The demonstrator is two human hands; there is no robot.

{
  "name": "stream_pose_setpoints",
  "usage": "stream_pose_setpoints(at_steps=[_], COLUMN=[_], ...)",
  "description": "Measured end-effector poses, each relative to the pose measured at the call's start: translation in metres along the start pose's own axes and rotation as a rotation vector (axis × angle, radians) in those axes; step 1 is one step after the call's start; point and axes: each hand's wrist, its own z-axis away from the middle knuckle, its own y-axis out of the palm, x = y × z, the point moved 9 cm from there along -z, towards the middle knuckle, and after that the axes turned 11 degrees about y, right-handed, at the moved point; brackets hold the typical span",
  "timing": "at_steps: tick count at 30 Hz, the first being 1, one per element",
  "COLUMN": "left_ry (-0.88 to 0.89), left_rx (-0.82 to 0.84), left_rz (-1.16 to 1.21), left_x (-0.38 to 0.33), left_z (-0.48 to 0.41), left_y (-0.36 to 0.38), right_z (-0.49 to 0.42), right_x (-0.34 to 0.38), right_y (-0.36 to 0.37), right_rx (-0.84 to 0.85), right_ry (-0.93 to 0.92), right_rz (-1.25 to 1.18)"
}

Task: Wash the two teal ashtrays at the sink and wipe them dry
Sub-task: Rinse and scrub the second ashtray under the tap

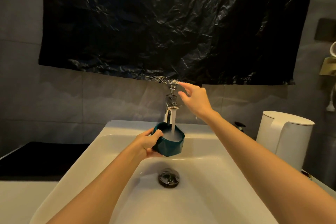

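The teal ashtray point(171, 146) sits over the far part of the white sink point(209, 178), directly under the tap point(170, 107). A stream of water point(173, 122) falls into its bowl, which looks nearly full and frothy. The left hand point(149, 143) grips it from the left, thumb curled over the rim and fingers wrapped beneath the base. The right hand point(195, 99) is up beside the tap's lever with fingers loosely spread and holding nothing; whether a fingertip touches the lever cannot be told. Only one ashtray is in view. Its faceted, glossy walls suggest glazed ceramic: stiff, fairly heavy once filled, slick when wet, and likely to chip if it drops against the basin or knocks the metal spout. The safest hold is probably the present one, palm under the base and thumb hooked on the rim, rather than a pinch on the smooth sides. The drain point(168, 177) lies nearer, a white kettle point(283, 138) stands to the right, and a black plastic sheet point(163, 23) hangs on the far wall.
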Motion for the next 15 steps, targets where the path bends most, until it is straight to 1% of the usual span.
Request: stream_pose_setpoints(at_steps=[3,6,10,15], left_ry=[-0.004,-0.004,0.0,-0.004], left_rx=[0.022,0.037,0.028,0.032], left_rz=[0.005,0.014,0.022,0.027], left_x=[0.001,0.0,-0.001,0.0], left_z=[0.0,0.0,-0.001,0.0], left_y=[0.002,0.003,0.001,0.001], right_z=[-0.016,-0.027,-0.028,-0.02], right_x=[0.034,0.046,0.046,0.051], right_y=[0.013,0.027,0.031,0.032], right_rx=[0.019,0.026,-0.062,-0.1], right_ry=[-0.118,-0.172,-0.241,-0.344], right_rz=[0.04,0.146,0.278,0.38])
